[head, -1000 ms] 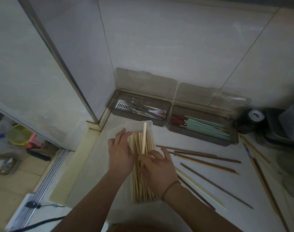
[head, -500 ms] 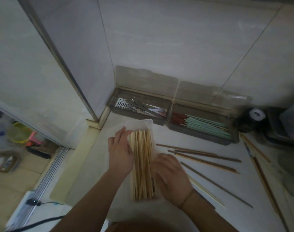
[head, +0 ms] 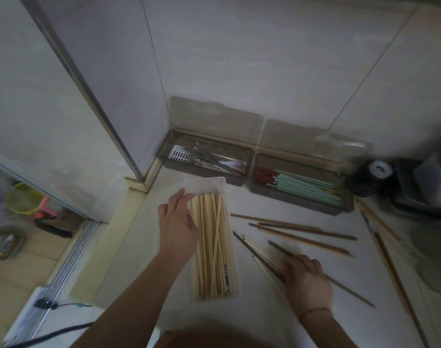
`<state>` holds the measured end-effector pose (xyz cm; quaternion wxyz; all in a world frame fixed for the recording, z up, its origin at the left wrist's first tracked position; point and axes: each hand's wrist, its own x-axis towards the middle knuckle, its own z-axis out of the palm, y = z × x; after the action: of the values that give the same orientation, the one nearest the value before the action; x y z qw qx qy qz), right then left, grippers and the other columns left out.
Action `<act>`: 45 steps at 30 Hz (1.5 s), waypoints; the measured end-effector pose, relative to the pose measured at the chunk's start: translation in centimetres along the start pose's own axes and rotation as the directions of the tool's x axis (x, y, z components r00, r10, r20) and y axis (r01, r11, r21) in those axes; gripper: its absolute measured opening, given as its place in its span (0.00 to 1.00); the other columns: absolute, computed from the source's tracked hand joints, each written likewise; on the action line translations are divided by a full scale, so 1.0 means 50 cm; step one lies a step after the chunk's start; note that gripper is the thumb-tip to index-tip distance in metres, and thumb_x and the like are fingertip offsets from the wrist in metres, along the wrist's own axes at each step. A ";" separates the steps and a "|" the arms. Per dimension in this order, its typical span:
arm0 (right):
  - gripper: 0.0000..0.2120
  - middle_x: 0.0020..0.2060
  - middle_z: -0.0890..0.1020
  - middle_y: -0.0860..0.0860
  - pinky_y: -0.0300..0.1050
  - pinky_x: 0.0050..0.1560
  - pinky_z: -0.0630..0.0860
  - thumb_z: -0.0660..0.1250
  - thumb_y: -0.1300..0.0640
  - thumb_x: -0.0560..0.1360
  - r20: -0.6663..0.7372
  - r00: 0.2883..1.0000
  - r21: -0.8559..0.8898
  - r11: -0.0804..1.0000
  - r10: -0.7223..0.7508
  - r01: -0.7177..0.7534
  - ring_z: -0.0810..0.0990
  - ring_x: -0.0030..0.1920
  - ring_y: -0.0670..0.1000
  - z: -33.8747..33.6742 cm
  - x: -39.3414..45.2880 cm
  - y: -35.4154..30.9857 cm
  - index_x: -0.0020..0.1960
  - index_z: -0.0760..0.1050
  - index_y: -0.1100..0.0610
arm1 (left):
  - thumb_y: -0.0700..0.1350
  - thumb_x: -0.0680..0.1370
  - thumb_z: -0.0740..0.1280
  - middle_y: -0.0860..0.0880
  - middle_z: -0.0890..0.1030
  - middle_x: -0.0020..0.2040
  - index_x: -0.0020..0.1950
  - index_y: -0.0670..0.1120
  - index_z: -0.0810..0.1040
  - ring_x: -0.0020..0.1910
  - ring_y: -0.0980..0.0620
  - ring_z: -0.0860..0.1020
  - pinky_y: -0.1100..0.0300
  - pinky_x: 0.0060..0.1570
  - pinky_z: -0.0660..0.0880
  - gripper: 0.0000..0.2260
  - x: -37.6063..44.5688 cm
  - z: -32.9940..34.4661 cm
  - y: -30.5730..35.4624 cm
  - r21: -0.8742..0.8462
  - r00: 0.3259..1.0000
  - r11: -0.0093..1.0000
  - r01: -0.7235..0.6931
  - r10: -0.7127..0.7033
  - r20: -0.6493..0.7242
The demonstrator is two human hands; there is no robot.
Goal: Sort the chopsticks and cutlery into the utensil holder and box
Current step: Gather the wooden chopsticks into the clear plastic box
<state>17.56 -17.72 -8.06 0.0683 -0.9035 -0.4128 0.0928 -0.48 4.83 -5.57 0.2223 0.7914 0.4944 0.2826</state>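
Clear box (head: pixel 204 183) of pale chopsticks (head: pixel 211 244), left hand (head: pixel 177 226) flat alongside, right hand (head: pixel 305 280) gripping loose chopsticks (head: pixel 259 252)

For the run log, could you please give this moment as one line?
left hand: steadies clear box | right hand: gathering loose chopsticks on counter | pale chopsticks: boxed

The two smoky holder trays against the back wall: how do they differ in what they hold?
The left holder tray holds metal cutlery lying jumbled over a white slotted insert; the right holder tray holds green and red-brown chopsticks lying roughly parallel. The left tray looks loosely filled, the right more densely packed. Both are translucent smoky grey, with lids tipped open against the wall, side by side.
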 end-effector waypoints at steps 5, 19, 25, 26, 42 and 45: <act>0.05 0.43 0.80 0.52 0.45 0.38 0.74 0.67 0.58 0.74 0.036 0.997 0.206 0.975 0.073 -0.079 0.79 0.44 0.58 -0.039 0.026 -0.016 0.50 0.78 0.51 | 0.28 0.74 0.60 0.45 0.72 0.68 0.64 0.45 0.75 0.57 0.45 0.66 0.52 0.56 0.68 0.22 0.000 -0.002 0.003 -0.002 1.000 1.000 0.013 -0.013 0.002; 0.09 0.41 0.79 0.41 0.52 0.57 0.72 0.57 0.50 0.75 -0.149 0.872 0.264 0.831 -0.467 0.490 0.75 0.48 0.46 -0.091 0.048 -0.291 0.46 0.77 0.44 | 0.37 0.74 0.53 0.45 0.73 0.67 0.64 0.46 0.75 0.54 0.46 0.67 0.51 0.55 0.69 0.22 0.001 -0.001 -0.002 0.002 1.000 1.000 0.006 -0.006 0.007; 0.09 0.48 0.81 0.48 0.72 0.66 0.31 0.63 0.48 0.73 0.324 0.786 -0.138 0.796 -0.526 0.589 0.65 0.66 0.56 -0.070 0.031 -0.295 0.48 0.79 0.49 | 0.37 0.73 0.53 0.45 0.72 0.67 0.63 0.45 0.75 0.55 0.45 0.67 0.50 0.55 0.69 0.21 -0.001 -0.002 0.004 0.002 1.000 1.000 0.011 -0.011 0.010; 0.10 0.49 0.81 0.47 0.71 0.67 0.32 0.62 0.48 0.73 0.304 0.778 -0.123 0.787 -0.550 0.604 0.66 0.66 0.56 -0.070 0.033 -0.293 0.48 0.79 0.48 | 0.37 0.73 0.53 0.45 0.72 0.68 0.64 0.45 0.75 0.55 0.45 0.67 0.50 0.55 0.69 0.21 -0.001 -0.002 0.002 0.004 1.000 1.000 0.012 -0.012 0.011; 0.17 0.39 0.81 0.49 0.48 0.27 0.76 0.56 0.49 0.70 -0.169 0.974 -0.033 0.988 -0.152 0.149 0.78 0.37 0.57 0.008 0.026 -0.014 0.41 0.83 0.52 | 0.29 0.74 0.61 0.45 0.73 0.67 0.63 0.45 0.75 0.56 0.44 0.68 0.51 0.57 0.68 0.21 0.000 0.001 0.001 -0.006 1.000 1.000 0.007 -0.007 -0.005; 0.16 0.37 0.80 0.51 0.47 0.24 0.73 0.56 0.50 0.71 -0.157 0.977 -0.115 0.985 -0.146 0.129 0.77 0.36 0.58 0.013 0.017 -0.016 0.38 0.81 0.52 | 0.29 0.74 0.61 0.45 0.73 0.67 0.63 0.45 0.75 0.56 0.45 0.68 0.51 0.57 0.68 0.21 -0.001 0.000 0.002 -0.006 1.000 1.000 0.005 -0.006 -0.005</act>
<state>17.37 -16.52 -8.64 0.0613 -0.8797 -0.4714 -0.0090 -0.43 4.76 -5.53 0.2243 0.7887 0.4962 0.2854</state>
